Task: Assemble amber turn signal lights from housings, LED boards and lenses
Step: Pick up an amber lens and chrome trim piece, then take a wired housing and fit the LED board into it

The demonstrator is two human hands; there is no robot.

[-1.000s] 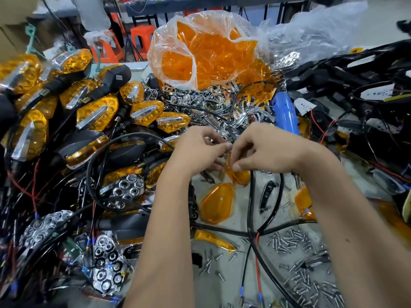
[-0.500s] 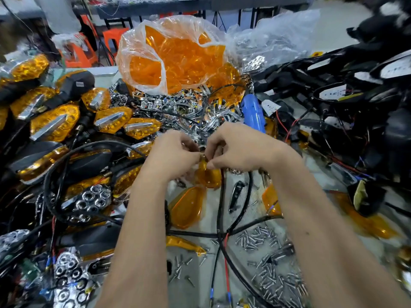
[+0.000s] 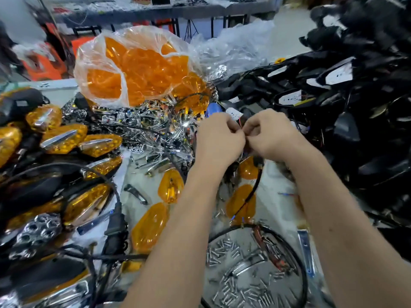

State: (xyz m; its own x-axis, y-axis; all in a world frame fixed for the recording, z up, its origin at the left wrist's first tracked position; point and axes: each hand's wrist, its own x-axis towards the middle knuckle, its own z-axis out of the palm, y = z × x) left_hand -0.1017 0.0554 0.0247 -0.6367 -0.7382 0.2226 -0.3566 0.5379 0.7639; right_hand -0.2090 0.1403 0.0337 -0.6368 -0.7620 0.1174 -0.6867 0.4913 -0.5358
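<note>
- The left hand (image 3: 219, 138) and the right hand (image 3: 270, 134) are held knuckle to knuckle above the middle of the table (image 3: 273, 196), fingers curled inward; something small is pinched between them, but what it is cannot be told, since the fingers hide it.
- An amber lens (image 3: 248, 171) hangs just beneath the hands, with a thin black wire (image 3: 252, 192) trailing down from it toward the table; it is judged to be part of the unit being put together.
- A slip is the likeliest fault: with so fine a pinch, the piece could be dropped among the loose screws (image 3: 233, 283) and lost in the clutter.
- The trailing wire could be snagged on the black cable loop (image 3: 287, 243) below and tugged out of the hands.
- Spare lenses (image 3: 171, 186) lying near the forearms could be swept off by a careless elbow.
- The table is crowded: finished amber lights (image 3: 66, 138) are piled at the left, chrome parts (image 3: 142, 130) are heaped behind, and black housings (image 3: 347, 112) with wires are stacked at the right.
- A clear bag of amber lenses (image 3: 138, 70) stands at the back; beyond it, another bench and orange stools are seen, much blurred.
</note>
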